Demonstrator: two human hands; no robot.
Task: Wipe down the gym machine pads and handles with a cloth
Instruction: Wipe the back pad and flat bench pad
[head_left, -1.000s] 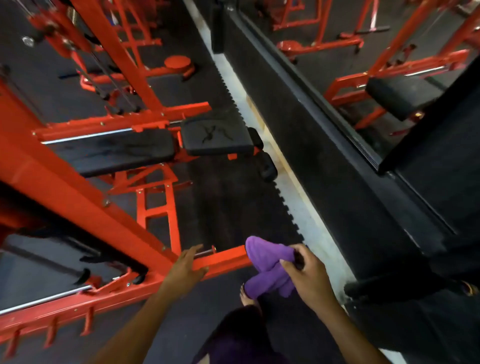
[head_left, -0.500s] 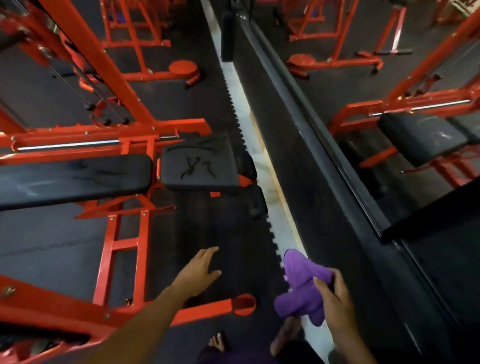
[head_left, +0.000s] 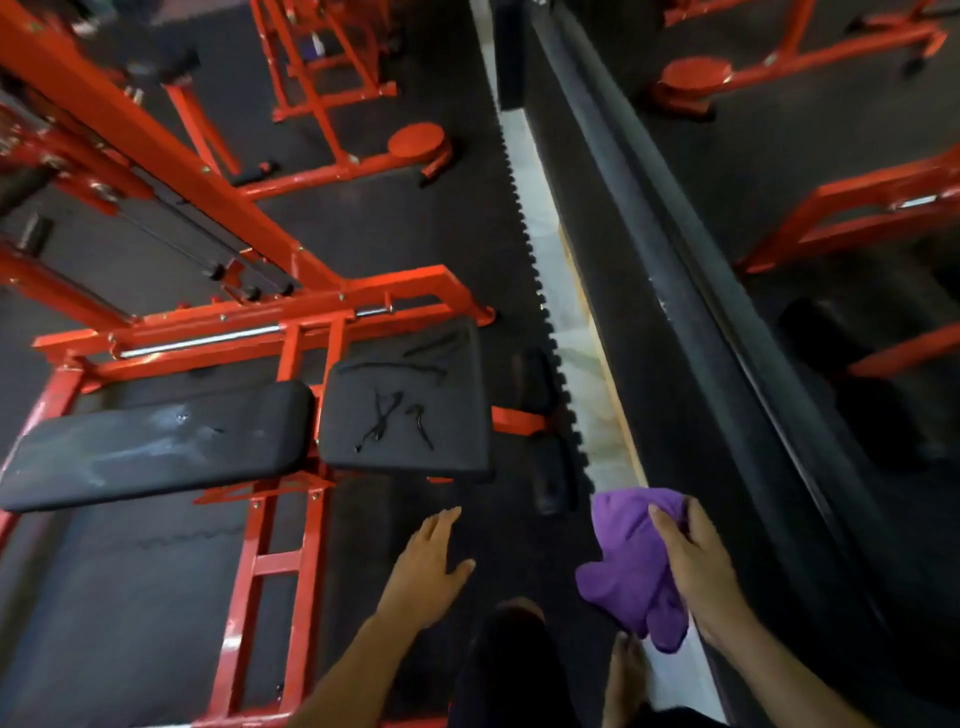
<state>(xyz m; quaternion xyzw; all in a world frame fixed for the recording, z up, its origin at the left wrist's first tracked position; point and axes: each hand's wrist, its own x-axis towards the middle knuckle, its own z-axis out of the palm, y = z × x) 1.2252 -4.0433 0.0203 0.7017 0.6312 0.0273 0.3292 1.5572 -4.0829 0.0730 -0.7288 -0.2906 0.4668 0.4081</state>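
Fingers (head_left: 675, 540) of the right hand (head_left: 698, 569) curl over one purple cloth (head_left: 626, 564), bunching it against the palm; the thumb presses into the folds and loose corners hang below the hand. The cloth sits low in the view, above the floor, just beside the pale strip (head_left: 576, 374) that runs along the jagged edge of the black floor mat (head_left: 415, 228).

One left hand (head_left: 428, 566) is held out flat, its fingers straight and slightly spread, holding nothing. It hovers over the mat, apart from the cloth and short of the nearest pad.

Two black pads lie ahead on the red machine frame (head_left: 291, 525). The seat pad (head_left: 408, 410), the nearer one, is marked with dark scuffs and sits well beyond the fingertips of both hands. The long back pad (head_left: 150, 444) lies just to its left, streaked with pale smears. Neither pad touches the cloth.

One chrome bar (head_left: 200, 340) runs along the frame behind the pads. Two dark roller pads (head_left: 550, 467) stand at the seat's far side, near the mat's edge. One bare foot (head_left: 626, 675) shows below the cloth. A mirror (head_left: 779, 156) along the right reflects more red frames.
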